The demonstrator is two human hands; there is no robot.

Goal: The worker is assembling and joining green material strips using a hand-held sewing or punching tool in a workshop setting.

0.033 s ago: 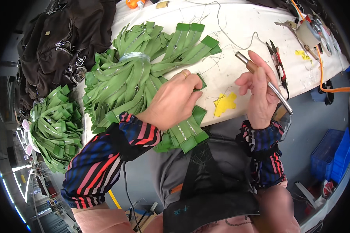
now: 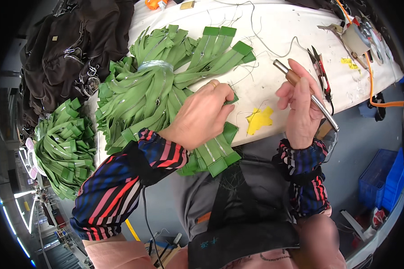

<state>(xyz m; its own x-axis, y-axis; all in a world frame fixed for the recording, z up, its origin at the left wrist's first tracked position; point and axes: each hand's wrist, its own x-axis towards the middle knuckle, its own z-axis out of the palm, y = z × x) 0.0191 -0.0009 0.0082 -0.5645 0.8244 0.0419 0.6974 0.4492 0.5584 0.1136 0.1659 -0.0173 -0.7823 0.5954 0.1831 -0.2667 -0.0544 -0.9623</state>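
My left hand point(image 2: 199, 114) is closed on a green zipper, and the zipper's dark green end tab point(image 2: 231, 98) pokes out past my fingertips. Around that hand spreads a big bundle of green zippers point(image 2: 143, 89), bound by a clear band point(image 2: 155, 65). Several zipper ends point(image 2: 215, 154) hang over the table's near edge below my left wrist. In my right hand point(image 2: 303, 105) is a slim metal rod-shaped tool point(image 2: 324, 113) with a brown grip, held between thumb and fingers. It slants across the hand, its upper end toward the upper left, apart from the zippers.
A second green zipper bundle point(image 2: 65, 150) hangs at the left, below dark brown garments point(image 2: 72, 54). On the white table point(image 2: 274, 40) lie yellow tape scraps point(image 2: 258, 120), loose threads, red-handled snips point(image 2: 321, 74) and a tape roll point(image 2: 355, 39). Blue crates point(image 2: 377, 177) stand at lower right.
The tool and the fingers of my right hand have shifted very slightly. Otherwise the scene looks the same.
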